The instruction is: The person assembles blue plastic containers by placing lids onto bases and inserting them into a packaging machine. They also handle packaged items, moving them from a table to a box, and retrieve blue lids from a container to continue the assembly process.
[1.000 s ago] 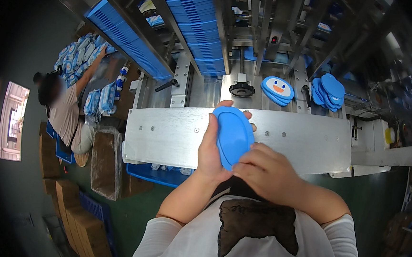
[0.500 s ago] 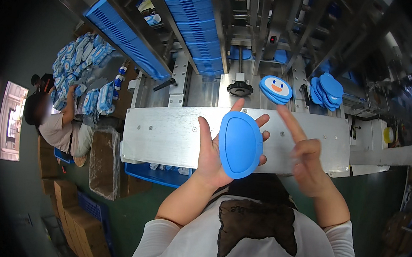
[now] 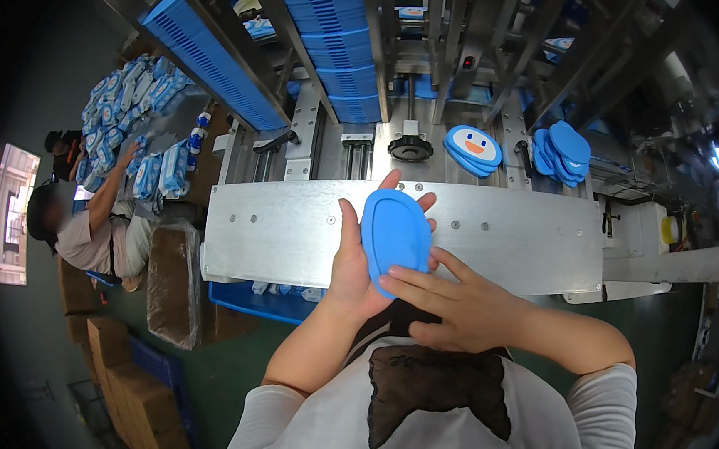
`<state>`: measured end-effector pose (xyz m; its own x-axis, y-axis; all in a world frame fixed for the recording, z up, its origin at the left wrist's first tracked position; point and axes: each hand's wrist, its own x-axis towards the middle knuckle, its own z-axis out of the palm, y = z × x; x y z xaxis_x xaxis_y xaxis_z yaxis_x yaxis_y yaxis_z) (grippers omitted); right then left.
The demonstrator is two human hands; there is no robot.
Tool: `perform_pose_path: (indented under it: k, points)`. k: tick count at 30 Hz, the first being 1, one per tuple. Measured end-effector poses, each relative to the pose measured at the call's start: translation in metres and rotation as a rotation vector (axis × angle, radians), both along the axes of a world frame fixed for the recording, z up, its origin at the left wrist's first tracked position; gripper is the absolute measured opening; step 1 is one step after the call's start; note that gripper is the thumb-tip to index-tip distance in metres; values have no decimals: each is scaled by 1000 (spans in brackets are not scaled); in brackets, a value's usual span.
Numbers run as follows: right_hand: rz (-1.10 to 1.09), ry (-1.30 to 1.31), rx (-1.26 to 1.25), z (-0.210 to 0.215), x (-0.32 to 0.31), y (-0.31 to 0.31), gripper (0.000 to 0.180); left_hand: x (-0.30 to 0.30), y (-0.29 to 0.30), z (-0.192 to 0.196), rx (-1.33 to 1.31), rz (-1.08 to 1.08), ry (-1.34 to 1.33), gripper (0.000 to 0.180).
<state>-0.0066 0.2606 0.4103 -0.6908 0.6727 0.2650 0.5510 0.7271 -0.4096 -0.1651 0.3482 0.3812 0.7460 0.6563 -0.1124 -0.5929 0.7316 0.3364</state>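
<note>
Blue oval piece (image 3: 398, 234) lies on upturned left hand (image 3: 351, 276), thumb spread clear, fingers apart beneath, over metal plate (image 3: 284, 228); right hand (image 3: 463, 313), away 0.5 s ago, now touches its lower end, fingers apart: 2 hands at piece

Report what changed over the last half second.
The right hand, held clear at right half a second ago, has moved left to touch the near end of the blue oval piece. The left hand still bears that piece on its open palm. The face-printed stack and the plain blue stack stayed put.
</note>
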Motion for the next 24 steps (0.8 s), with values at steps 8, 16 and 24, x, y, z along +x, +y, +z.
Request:
perform_pose_path:
  k: [8, 16, 24]
  points:
    - [-557, 293, -260, -43, 80, -4, 16, -38, 12, -18, 235, 172, 609, 50]
    - [-785, 610, -338, -59, 132, -15, 31, -45, 31, -46, 1115, 185, 1390, 32]
    - [-835, 1011, -528, -76, 170, -50, 49, 28, 72, -25, 1276, 334, 1064, 12]
